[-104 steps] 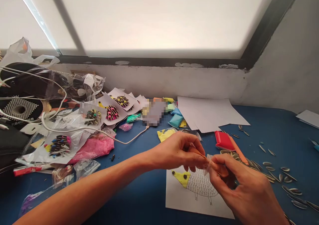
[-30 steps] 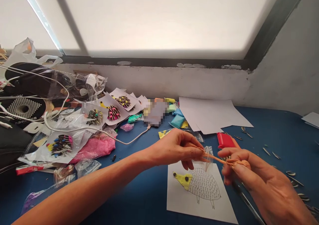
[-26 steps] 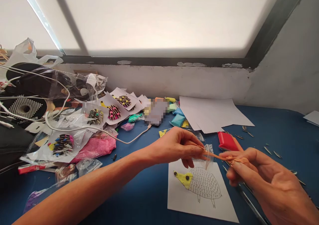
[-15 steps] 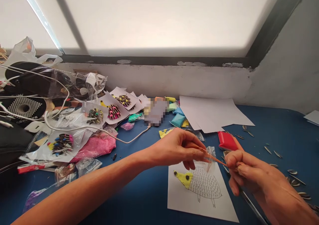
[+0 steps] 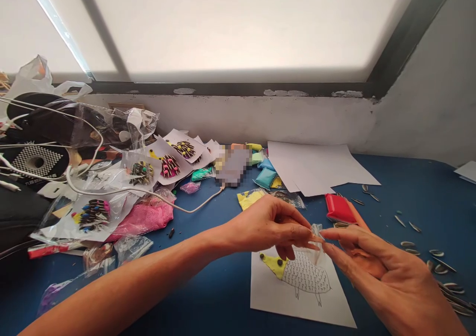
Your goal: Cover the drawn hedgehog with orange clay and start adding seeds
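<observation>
My left hand [image 5: 273, 227] is closed over the paper, gripping a small clear plastic bag [image 5: 317, 234] with orange-brown modelling clay at its mouth. My right hand [image 5: 386, 266] has thumb and forefinger at the bag, close to the left fingertips. Some of the same brown clay [image 5: 366, 260] appears to be tucked in its curled fingers. Under the hands lies a white sheet [image 5: 275, 299] with a pen-drawn hedgehog [image 5: 307, 276]. Its head is covered in yellow clay [image 5: 274, 266] with a dark nose and eye. The left fingers hide part of the drawing's top.
Sunflower seeds [image 5: 411, 251] are scattered at the right. A red clay packet [image 5: 339, 208] sits behind my right hand, and blank paper [image 5: 316, 167] lies farther back. Finished hedgehog pictures [image 5: 92, 217], a pink cloth [image 5: 145, 219] and a white cable [image 5: 178, 209] crowd the left.
My right hand has come left to the left fingertips; the orange-brown strand stretched between the hands no longer shows. The silver tool under the right hand is now hidden. My left hand barely moved.
</observation>
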Available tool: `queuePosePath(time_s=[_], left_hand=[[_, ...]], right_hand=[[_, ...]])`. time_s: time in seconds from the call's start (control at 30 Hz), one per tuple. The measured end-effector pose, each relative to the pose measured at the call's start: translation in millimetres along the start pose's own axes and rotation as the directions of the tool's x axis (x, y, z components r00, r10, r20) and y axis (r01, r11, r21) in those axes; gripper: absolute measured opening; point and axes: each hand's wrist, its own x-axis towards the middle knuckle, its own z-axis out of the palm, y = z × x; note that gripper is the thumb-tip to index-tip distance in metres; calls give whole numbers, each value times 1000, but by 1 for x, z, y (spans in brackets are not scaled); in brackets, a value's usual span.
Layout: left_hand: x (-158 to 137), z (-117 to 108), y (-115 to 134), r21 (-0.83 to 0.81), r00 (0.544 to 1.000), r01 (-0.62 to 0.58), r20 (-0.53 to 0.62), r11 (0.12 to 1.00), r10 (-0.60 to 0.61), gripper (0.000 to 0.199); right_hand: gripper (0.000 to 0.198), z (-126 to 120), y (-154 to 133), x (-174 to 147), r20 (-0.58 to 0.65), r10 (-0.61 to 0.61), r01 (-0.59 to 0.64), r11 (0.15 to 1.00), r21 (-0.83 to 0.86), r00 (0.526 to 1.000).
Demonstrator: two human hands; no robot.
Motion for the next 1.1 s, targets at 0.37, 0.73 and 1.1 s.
queuePosePath(time_s=[0.37,0.73,1.1], left_hand=[[2,4,-4,-173,998,50,-20,984,-54,34],[-1,14,-4,-21,998,66,-14,998,-66,31],[0,-2,-7,9,997,28,77,1000,-28,15]], right_hand=[[39,1,19,7,70,-61,65,996,-68,996],[8,17,9,0,101,-653,605,617,-504,751],[10,12,8,3,159,-658,635,588,-501,736]])
